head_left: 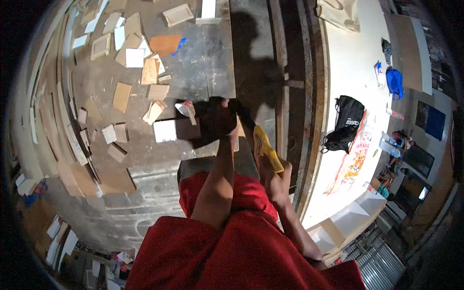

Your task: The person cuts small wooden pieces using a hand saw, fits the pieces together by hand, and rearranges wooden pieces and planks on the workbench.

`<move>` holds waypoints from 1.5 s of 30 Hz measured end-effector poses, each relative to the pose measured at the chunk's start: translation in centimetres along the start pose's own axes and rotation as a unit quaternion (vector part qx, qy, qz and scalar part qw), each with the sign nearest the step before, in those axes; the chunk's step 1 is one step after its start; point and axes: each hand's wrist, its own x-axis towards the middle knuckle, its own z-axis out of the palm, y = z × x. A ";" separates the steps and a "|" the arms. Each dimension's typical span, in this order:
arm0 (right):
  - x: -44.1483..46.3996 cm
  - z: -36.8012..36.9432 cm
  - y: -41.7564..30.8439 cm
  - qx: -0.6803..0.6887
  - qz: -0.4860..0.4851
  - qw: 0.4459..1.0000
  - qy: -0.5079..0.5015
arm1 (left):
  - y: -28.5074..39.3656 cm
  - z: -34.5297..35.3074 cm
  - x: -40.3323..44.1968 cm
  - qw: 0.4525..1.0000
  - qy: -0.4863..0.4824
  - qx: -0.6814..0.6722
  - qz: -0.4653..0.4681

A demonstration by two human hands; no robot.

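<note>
My right hand [276,181] is wrapped round the yellow handle of a handsaw [265,147]. The saw's dark front part points up and left toward the bench edge and is mostly lost in shadow. My left hand [226,118] is at the bench edge near the saw's front, in deep shadow with only a fingertip and the wrist lit. Its fingers cannot be made out. A small pale strip of wood [240,129] shows beside the left wrist. Left of that hand, a white-faced board piece [165,131] lies on the worn workbench [203,72].
Wood and board offcuts [122,96] lie scattered over the bench, with long planks [55,121] along its left side. A dark gap with wooden rails [302,96] runs at my right. Beyond it, a white panel [348,63] carries a black drawstring bag [345,123].
</note>
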 end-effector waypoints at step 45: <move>0.6 0.5 3.9 0.088 0.035 0.995 -0.041 | -3.6 -8.8 -1.8 0.922 -0.180 -0.303 0.158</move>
